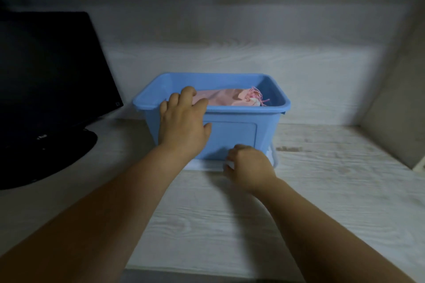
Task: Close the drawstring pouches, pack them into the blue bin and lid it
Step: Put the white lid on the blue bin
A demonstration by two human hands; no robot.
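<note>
An open blue bin [253, 110] stands on the pale wood-grain desk. Inside it lies a pink drawstring pouch [225, 96], its gathered mouth and pink cords pointing right. My left hand [181, 126] holds the bin's front rim at the left, with the fingers hooked over the edge and the thumb on the front wall. A white lid [200, 165] lies flat under the bin and sticks out at the front and right. My right hand [248, 167] is curled at the bin's base and pinches the lid's front edge.
A black monitor [46, 76] on its stand fills the left side, close to the bin. A back wall rises behind the bin, and a side panel [395, 99] closes off the right. Bare desk [322, 179] lies in front of and to the right of the bin.
</note>
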